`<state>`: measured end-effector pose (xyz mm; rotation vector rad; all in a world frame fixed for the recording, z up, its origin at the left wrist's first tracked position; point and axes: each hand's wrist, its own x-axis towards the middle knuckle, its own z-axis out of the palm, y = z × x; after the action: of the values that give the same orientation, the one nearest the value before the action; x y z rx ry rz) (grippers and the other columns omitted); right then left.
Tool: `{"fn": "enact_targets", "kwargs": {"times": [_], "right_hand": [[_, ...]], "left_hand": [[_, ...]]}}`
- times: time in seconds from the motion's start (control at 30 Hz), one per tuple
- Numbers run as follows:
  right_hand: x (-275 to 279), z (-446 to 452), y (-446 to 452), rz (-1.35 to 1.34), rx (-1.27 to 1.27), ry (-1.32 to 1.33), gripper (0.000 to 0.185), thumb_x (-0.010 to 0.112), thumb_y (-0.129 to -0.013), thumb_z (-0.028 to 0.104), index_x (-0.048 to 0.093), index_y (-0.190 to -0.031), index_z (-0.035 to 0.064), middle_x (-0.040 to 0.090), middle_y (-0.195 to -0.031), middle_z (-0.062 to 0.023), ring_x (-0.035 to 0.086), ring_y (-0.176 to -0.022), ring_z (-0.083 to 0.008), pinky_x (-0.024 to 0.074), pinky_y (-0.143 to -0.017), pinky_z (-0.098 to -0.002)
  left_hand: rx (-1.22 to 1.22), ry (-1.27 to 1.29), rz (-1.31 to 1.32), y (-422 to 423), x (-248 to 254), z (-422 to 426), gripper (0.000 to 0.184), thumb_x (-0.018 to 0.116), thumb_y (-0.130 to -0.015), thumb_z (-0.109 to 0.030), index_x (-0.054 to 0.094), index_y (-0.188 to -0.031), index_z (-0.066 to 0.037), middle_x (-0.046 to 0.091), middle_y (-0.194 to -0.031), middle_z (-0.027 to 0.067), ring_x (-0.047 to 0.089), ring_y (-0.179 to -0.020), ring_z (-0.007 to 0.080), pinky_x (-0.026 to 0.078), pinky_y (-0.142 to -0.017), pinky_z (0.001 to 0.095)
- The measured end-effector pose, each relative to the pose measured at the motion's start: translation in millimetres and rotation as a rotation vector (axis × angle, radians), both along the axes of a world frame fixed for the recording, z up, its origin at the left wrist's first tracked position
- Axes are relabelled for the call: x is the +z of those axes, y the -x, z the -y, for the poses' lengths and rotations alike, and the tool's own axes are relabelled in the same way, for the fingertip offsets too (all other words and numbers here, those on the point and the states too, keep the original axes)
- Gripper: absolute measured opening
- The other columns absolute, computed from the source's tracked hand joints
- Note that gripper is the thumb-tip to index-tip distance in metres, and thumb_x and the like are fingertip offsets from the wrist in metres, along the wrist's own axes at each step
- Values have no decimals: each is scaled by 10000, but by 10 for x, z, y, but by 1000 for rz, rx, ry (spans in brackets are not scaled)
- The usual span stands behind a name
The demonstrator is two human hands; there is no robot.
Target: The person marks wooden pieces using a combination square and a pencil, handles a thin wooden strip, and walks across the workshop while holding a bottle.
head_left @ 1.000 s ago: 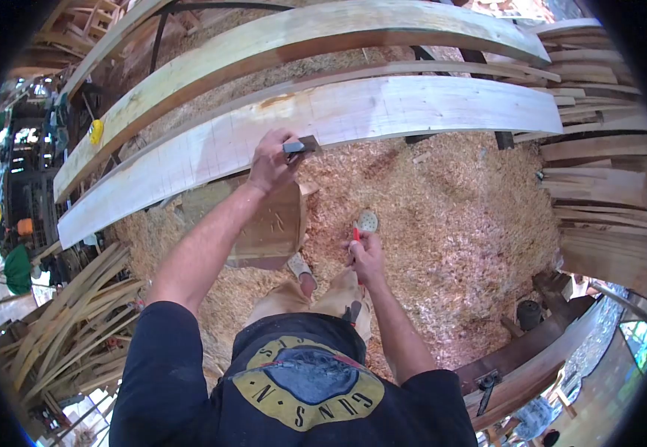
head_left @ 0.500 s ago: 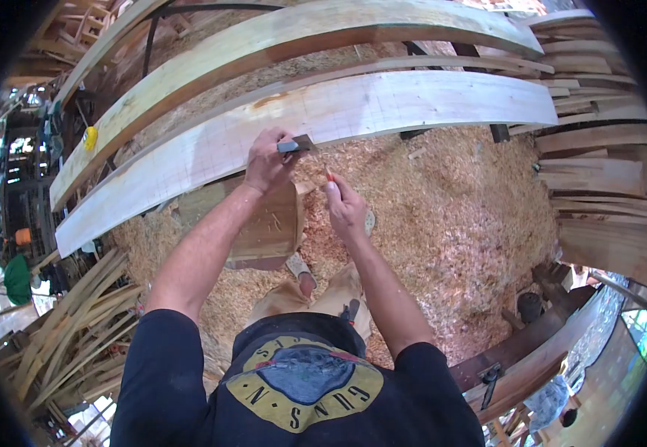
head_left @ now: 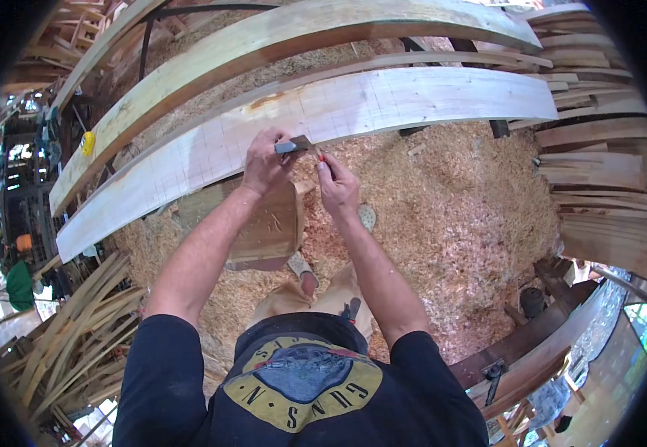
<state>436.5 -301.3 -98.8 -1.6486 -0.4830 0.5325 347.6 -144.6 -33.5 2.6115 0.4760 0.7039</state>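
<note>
My left hand (head_left: 266,162) is closed round a short flat-bladed tool (head_left: 287,147) with a grey-blue body and a dark, wide blade; its exact kind is unclear. A red pencil (head_left: 321,158) is pinched in my right hand (head_left: 340,186), its pale wooden tip pointing up at the blade. Tip and blade are very close, and whether they touch I cannot tell. Just beyond both hands lies a long pale plank (head_left: 390,97), with several thin lines drawn across it.
Behind the plank runs another thick curved beam (head_left: 264,56). A wooden block (head_left: 264,223) stands below my left forearm. Wood shavings (head_left: 457,216) cover the floor. Stacked boards (head_left: 599,175) line the right side, and thin strips (head_left: 77,328) are piled at lower left.
My right hand has moved up and left, bringing the pencil tip from a small gap away to the blade. The left hand with its tool has barely shifted.
</note>
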Motion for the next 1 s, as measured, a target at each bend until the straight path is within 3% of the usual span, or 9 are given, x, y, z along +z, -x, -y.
{"fn": "enact_targets", "kwargs": {"times": [0.2,0.3,0.4,0.5,0.6,0.8,1.0], "right_hand": [[-11,-22,-10,105,-3,-21,264,681,-926,128,720,-1170,34,750,-1006,-157,741,-875,-241,577,-749,-332],[-81,-37,-2,393,-11,-7,250,660,-916,101,717,-1151,36,735,-914,-175,731,-794,-296,577,-689,-377],[-254,-7,-19,411,110,228,271,651,-911,91,716,-1167,34,725,-964,-223,732,-837,-336,581,-721,-386],[-377,13,11,383,74,254,270,644,-907,121,723,-1152,37,720,-940,-231,729,-813,-356,581,-700,-397],[-308,19,19,420,-17,156,268,631,-895,130,720,-1133,44,704,-811,-209,693,-664,-349,554,-612,-451],[-74,-32,-96,382,99,294,262,634,-896,161,726,-1098,22,702,-740,-184,696,-642,-305,566,-595,-428],[137,-97,-208,519,242,394,178,622,-897,159,726,-945,22,693,-703,-187,699,-651,-344,570,-648,-456]], "left_hand": [[4,-8,-35,13,-14,-11,224,784,-800,-222,641,-908,-87,616,-910,104,606,-845,337,501,-730,453],[2,-12,-14,1,-23,-6,217,781,-803,-221,640,-900,-87,615,-904,100,606,-845,336,501,-729,451],[6,-17,-28,6,-25,-5,209,778,-802,-216,645,-902,-90,617,-902,96,608,-846,334,504,-730,449],[3,-16,-31,4,9,-7,207,778,-797,-213,648,-906,-94,620,-903,93,611,-850,332,507,-734,446],[9,-10,-36,13,9,10,206,779,-793,-212,653,-912,-102,624,-907,88,614,-852,328,509,-739,445],[8,-14,-44,-5,28,-6,153,773,-826,-247,722,-914,-132,636,-897,60,629,-859,299,515,-742,416],[6,-10,-38,8,16,-14,166,781,-809,-201,709,-934,-121,635,-909,67,632,-868,300,517,-748,427]]}}
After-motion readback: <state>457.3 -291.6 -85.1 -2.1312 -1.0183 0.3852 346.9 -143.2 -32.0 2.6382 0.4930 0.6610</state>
